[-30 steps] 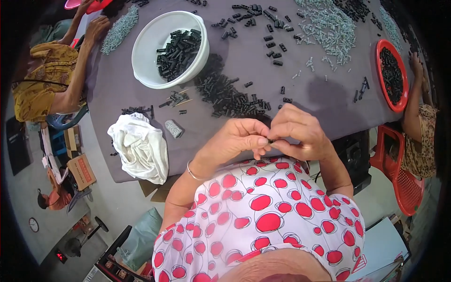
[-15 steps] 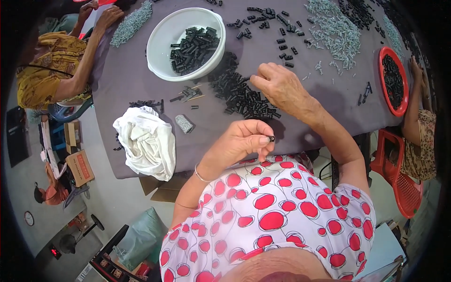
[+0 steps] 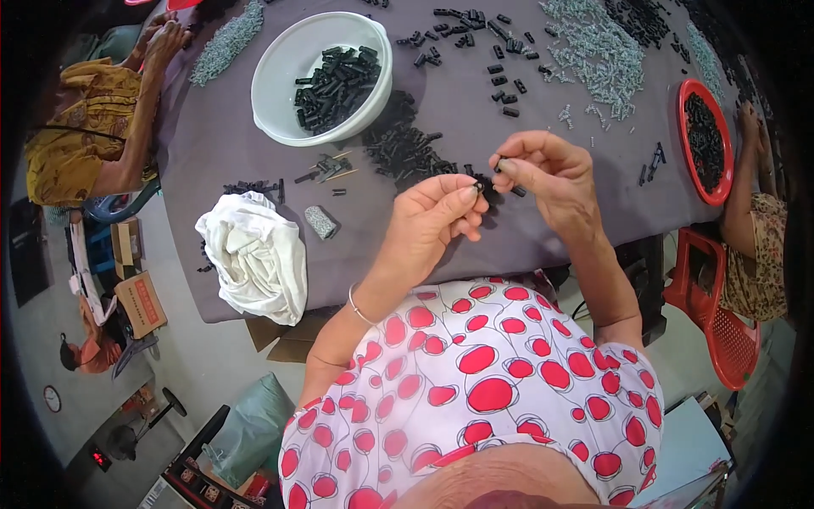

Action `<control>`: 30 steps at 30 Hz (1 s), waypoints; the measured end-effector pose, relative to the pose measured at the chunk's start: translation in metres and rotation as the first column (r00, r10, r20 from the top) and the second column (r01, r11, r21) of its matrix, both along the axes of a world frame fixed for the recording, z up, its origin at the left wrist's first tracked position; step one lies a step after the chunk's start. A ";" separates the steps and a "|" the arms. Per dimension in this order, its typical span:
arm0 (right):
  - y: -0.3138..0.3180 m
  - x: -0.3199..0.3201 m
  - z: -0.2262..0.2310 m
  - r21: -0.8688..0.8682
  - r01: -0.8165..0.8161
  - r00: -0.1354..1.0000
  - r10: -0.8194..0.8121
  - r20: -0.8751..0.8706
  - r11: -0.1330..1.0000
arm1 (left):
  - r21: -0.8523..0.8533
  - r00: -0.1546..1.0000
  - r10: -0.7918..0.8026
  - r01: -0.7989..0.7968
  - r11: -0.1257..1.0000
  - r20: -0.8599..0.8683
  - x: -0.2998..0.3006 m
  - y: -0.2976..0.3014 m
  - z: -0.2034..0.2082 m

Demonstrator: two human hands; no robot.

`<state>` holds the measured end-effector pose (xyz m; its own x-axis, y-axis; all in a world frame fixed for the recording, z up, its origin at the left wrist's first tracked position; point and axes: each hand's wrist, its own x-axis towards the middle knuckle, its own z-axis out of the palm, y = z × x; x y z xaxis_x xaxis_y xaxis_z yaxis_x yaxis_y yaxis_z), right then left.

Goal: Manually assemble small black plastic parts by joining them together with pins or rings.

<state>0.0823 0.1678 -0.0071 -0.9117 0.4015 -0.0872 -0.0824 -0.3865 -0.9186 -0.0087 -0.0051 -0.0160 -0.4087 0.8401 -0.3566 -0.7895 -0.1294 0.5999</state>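
Note:
My left hand point(image 3: 434, 216) pinches a small black plastic piece point(image 3: 479, 186) between thumb and fingertips. Close by on its right, my right hand point(image 3: 555, 182) grips another small black piece point(image 3: 500, 162), mostly covered by the fingers. The two pieces are near each other but apart. Behind my hands lies a heap of short black plastic tubes point(image 3: 407, 151) on the grey tablecloth point(image 3: 229, 140). A white bowl point(image 3: 264, 93) with black tubes in it stands beyond the heap, to the left.
A bundled white cloth point(image 3: 253, 254) and a small grey speckled block point(image 3: 320, 222) lie at left. Silvery springs point(image 3: 598, 64) and loose black tubes point(image 3: 500, 81) spread across the far right. A red tray point(image 3: 719, 197) sits at the right edge. Co-workers are at both sides.
My right hand has come from the heap toward my left hand with a black piece pinched in it. My left hand has moved up and away from my body.

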 end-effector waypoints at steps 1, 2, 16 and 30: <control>-0.003 0.004 0.002 -0.004 0.003 1.000 -0.003 0.002 1.000 | -0.009 0.999 0.019 -0.019 1.000 -0.043 0.001 0.001 0.001; -0.007 0.006 0.004 0.053 0.040 0.999 -0.038 -0.024 0.998 | -0.013 0.999 0.016 -0.017 1.000 -0.042 0.002 0.003 0.003; -0.024 0.013 0.004 0.627 0.291 0.955 -0.178 -0.238 0.723 | -0.063 0.962 0.062 -0.082 0.995 -0.264 0.011 0.006 0.019; -0.030 0.018 0.003 0.532 0.299 0.954 -0.254 -0.157 0.792 | -0.134 0.957 0.038 -0.080 0.988 -0.287 0.013 0.011 0.022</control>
<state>0.1000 0.1375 -0.0041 -0.7490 0.5983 0.2846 -0.1841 0.2247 -0.9569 0.0046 0.0058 0.0064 -0.5572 0.7604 -0.3337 -0.5788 -0.0676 0.8127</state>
